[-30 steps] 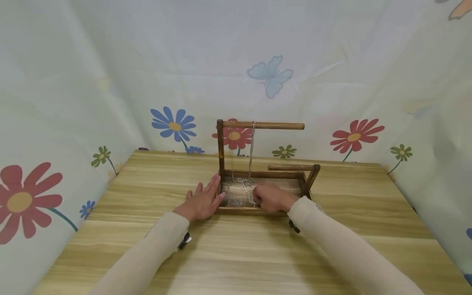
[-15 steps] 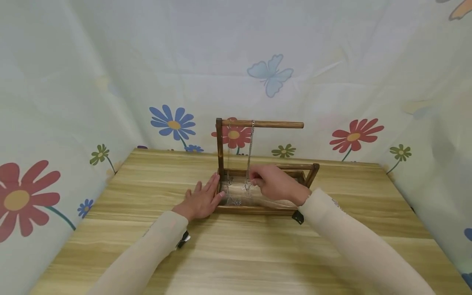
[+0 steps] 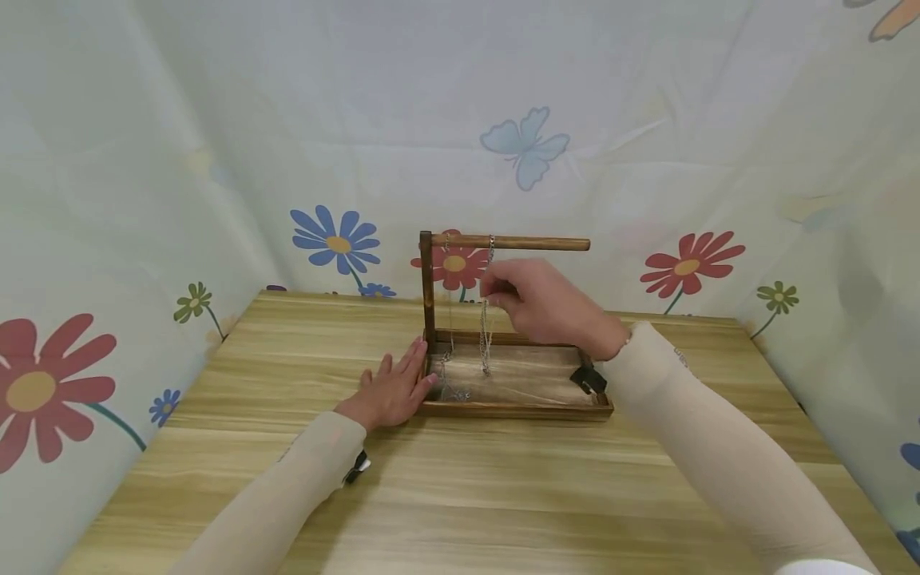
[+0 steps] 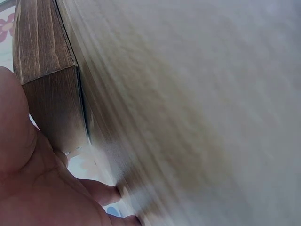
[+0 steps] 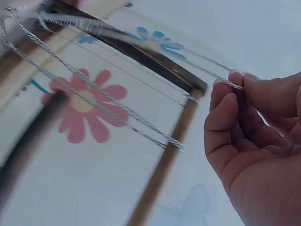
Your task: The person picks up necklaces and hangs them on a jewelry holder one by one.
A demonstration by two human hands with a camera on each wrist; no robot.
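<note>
Raised above the wooden tray (image 3: 517,410), my right hand (image 3: 542,302) pinches a thin silver chain necklace (image 5: 216,76) between thumb and fingertips. Its strands hang toward the tray, close to another silver chain (image 3: 492,252) looped over the upper bar (image 3: 546,243); where they overlap, I cannot tell them apart. Nearer the post, a finer chain (image 3: 451,319) hangs from the same bar, and its lower end (image 3: 454,394) lies in the tray's left part. My left hand (image 3: 391,395) rests on the table with fingers spread, its fingertips against the tray's left end.
An upright post (image 3: 428,291) carries the upper bar, whose right end is free. The right hand and forearm hide the lower bar at the tray's right side. A wood-grain table (image 3: 467,495) lies below, and a flowered cloth (image 3: 374,120) stands behind.
From inside the tray, my right hand has risen toward the upper bar, lifting the chain necklace out with it. My left hand has stayed against the tray.
</note>
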